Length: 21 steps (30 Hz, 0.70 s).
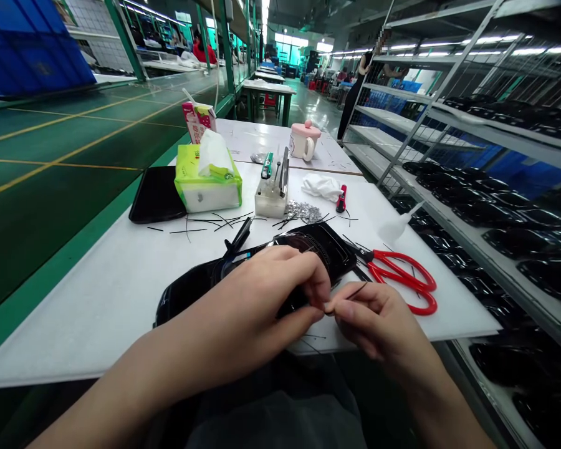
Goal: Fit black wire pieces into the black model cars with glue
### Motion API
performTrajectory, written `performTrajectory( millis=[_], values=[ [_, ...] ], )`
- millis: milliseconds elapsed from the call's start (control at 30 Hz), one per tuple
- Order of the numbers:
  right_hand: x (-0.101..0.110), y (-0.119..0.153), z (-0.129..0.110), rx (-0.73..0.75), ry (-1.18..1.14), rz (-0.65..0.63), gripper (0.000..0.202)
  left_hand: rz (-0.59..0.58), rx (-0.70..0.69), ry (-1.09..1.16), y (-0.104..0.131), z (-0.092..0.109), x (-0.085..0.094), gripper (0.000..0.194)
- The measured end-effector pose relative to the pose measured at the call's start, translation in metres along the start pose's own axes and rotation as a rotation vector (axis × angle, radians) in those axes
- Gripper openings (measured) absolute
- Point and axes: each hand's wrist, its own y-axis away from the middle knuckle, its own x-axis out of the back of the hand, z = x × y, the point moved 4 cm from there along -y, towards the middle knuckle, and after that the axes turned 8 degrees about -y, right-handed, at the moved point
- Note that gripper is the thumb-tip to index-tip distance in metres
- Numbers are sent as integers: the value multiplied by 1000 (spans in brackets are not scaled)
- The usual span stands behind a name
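Observation:
My left hand (280,284) reaches over a glossy black model car body (187,288), its thumb and fingers pinched together near the front edge of the work surface. What lies in that pinch is hidden. My right hand (378,315) meets it fingertip to fingertip and pinches a thin black strip (356,290), which sticks up between thumb and forefinger. Just right of the car body, red-handled scissors (402,274) lie with their dark blades toward it. Several loose black strips (215,219) are scattered behind the car.
A tissue pack (208,181), a holder with tools (271,199), small silvery pieces (305,212) and a red cutter (341,199) stand or lie behind the car. A white squeeze bottle (395,227) is at right. Racks of black shells (509,212) flank the table (98,299).

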Motion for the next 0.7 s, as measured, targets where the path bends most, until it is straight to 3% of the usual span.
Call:
performTrajectory(
  millis=[100, 167, 267, 333, 400, 500, 700],
  values=[
    [-2, 5, -2, 6, 69, 3, 39, -8, 10, -15, 1, 1, 1, 13],
    [1, 12, -9, 96, 228, 20, 35, 10, 33, -18, 3, 2, 2, 16],
    [22, 27, -33, 435, 686, 228, 22, 79, 72, 6, 8, 2, 2, 19],
    [42, 34, -46, 562, 1032, 406, 22, 148, 104, 18, 11, 1, 1, 18],
    [63, 32, -50, 512, 1290, 430, 25, 207, 130, 14, 13, -1, -1, 17],
    [87, 24, -51, 424, 1464, 341, 33, 236, 165, 18, 15, -2, -3, 15],
    [110, 17, -58, 301, 1486, 268, 39, 263, 267, 77, 18, -4, -6, 10]
  ],
)
